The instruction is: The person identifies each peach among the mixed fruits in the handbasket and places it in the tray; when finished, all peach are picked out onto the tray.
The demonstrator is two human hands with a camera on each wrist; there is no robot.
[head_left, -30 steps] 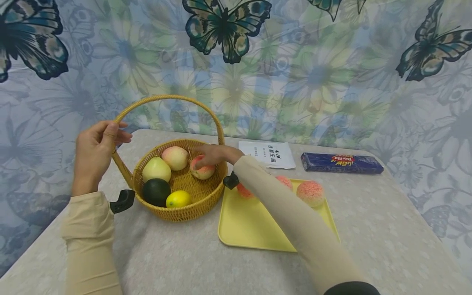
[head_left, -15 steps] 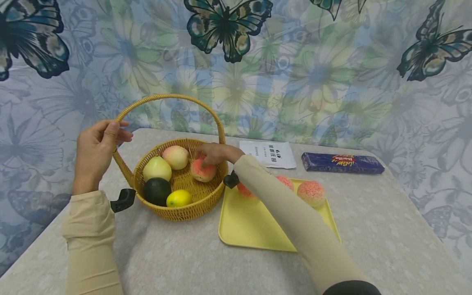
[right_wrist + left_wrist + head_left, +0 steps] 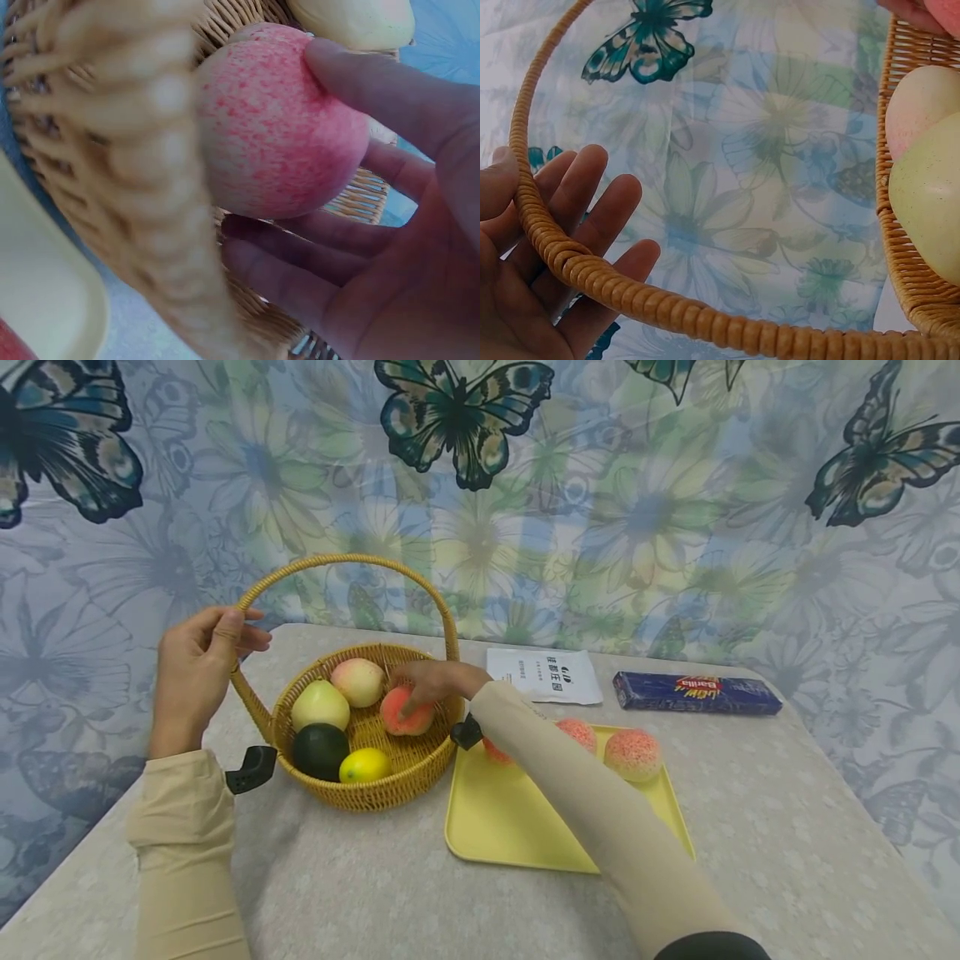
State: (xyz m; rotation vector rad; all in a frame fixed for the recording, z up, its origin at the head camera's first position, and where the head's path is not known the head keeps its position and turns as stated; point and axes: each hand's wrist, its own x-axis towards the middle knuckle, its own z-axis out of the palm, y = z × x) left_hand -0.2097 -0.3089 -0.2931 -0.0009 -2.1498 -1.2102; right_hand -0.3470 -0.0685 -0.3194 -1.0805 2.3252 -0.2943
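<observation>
My left hand [image 3: 197, 668] holds the left side of the wicker basket's arched handle [image 3: 352, 558], the thumb on one side and the fingers loosely behind it. Inside the basket [image 3: 423, 774], at its right, my right hand [image 3: 444, 680] grips a pink peach [image 3: 393, 715]. Up close in the right wrist view, the thumb presses the top of that peach [image 3: 270, 127] while the fingers lie beneath. Also in the basket are a paler peach [image 3: 357, 682], a yellow-green pear-like fruit [image 3: 320, 706], a dark green avocado-like fruit [image 3: 320, 752] and a lemon [image 3: 365, 766].
Right of the basket lies a yellow tray [image 3: 517, 831] with a peach [image 3: 633, 754] and others partly hidden by the right sleeve [image 3: 577, 802]. Behind are a white packet [image 3: 544, 677] and a blue Barilla box [image 3: 697, 693]. A butterfly-print curtain [image 3: 480, 552] hangs at the back.
The right hand's peach has shifted slightly left and down and turned, and the thumb now lies across its front. The left hand and basket have stayed nearly in place.
</observation>
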